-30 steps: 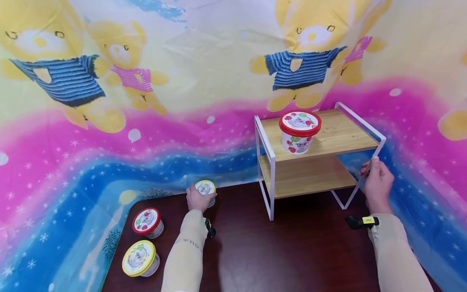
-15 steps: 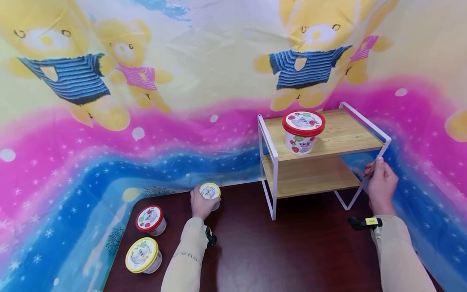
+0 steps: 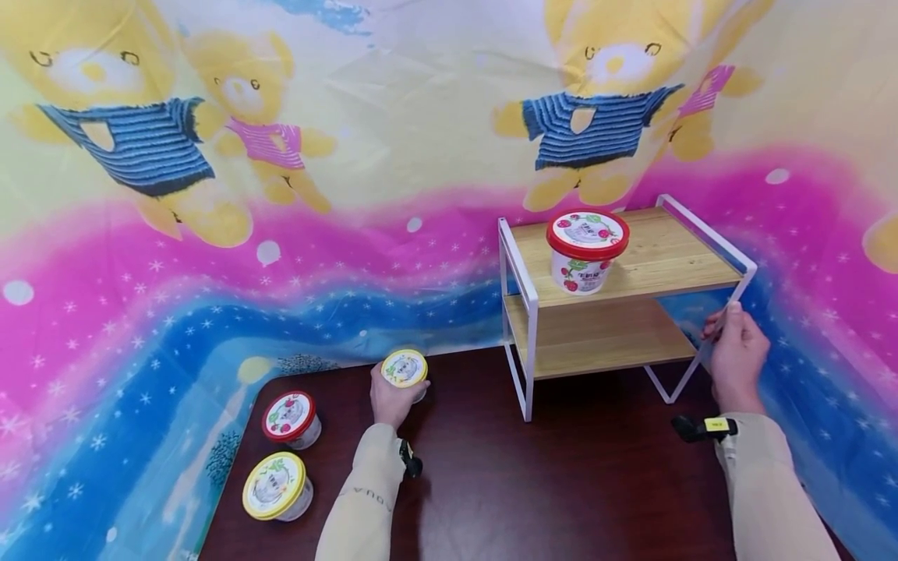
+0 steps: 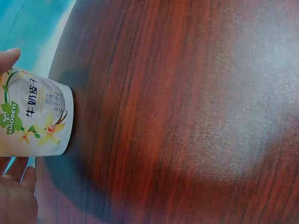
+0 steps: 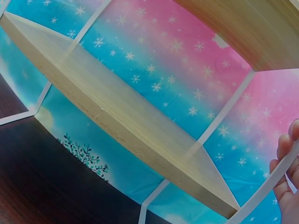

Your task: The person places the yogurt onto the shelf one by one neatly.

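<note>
Gripping the yellow-lidded tub (image 3: 404, 370) at the far edge of the table (image 3: 505, 483) between thumb and fingers of the left hand (image 3: 390, 399) (whether set down or just raised, hard to tell). Seemingly at the grasping step, so probably calling next for a steady, level lift. Also pinching the white shelf frame (image 3: 531, 343) with the right hand (image 3: 739, 354), perhaps for steadiness.

2 red-lid tubs (image 3: 588, 253) (image 3: 291, 418), 2 yel.-lid tubs (image 3: 405, 368) (image 3: 277, 485), 1 rack (image 3: 531, 351) w/ 2 shelves (image 3: 673, 253) (image 3: 603, 340).

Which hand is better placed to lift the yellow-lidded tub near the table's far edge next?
Probably the left hand: it grips that yellow-lidded tub. The right hand is well off to the right, holding the white shelf frame.
</note>
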Available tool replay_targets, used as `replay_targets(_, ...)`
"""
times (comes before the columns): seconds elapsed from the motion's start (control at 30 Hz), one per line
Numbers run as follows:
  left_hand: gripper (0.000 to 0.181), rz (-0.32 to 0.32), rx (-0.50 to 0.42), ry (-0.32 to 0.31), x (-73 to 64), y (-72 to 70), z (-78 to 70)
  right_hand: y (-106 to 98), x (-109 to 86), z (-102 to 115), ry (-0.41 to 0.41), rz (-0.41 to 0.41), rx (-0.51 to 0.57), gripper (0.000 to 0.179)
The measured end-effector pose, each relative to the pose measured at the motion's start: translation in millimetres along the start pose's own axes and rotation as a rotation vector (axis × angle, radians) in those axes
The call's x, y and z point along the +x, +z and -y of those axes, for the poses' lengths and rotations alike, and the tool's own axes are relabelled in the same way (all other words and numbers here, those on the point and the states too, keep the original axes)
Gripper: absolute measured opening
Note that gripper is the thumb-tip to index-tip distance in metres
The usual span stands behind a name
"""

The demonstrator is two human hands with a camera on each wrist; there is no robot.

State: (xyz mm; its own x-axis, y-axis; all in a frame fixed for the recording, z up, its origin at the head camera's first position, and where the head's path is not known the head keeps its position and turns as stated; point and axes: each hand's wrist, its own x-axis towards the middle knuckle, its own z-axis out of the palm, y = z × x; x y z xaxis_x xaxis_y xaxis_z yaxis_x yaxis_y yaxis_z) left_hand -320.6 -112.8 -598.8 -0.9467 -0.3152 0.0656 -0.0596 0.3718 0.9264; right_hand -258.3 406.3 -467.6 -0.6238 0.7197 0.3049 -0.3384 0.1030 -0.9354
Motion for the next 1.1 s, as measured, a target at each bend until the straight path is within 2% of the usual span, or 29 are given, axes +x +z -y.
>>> replay_targets(0.27,0.099,0.019,-0.004,-0.035,4.4,1.3,-5.1,0.0,0.4,0.9,-0.021,0.004,0.022,0.049)
replay_targets(0.43,0.099,0.029,-0.002,-0.02,4.1,1.2,-5.0,-0.3,0.1,0.5,-0.022,0.006,0.009,0.048)
replay_targets(0.7,0.102,0.063,0.009,0.021,3.5,2.6,-0.6,0.0,1.5,1.6,-0.03,0.018,0.081,0.047)
replay_targets(0.87,0.107,0.079,-0.002,0.017,2.6,4.3,3.9,-1.5,2.8,-0.2,-0.022,0.02,0.07,0.047)
replay_targets(1.0,0.107,0.067,-0.006,0.002,-0.1,4.4,6.6,-2.3,1.8,-1.8,-0.016,0.024,0.052,0.047)
replay_targets(1.1,0.101,0.041,0.014,0.002,0.6,4.2,8.0,-0.7,1.1,-1.4,-0.025,0.025,0.051,0.048)
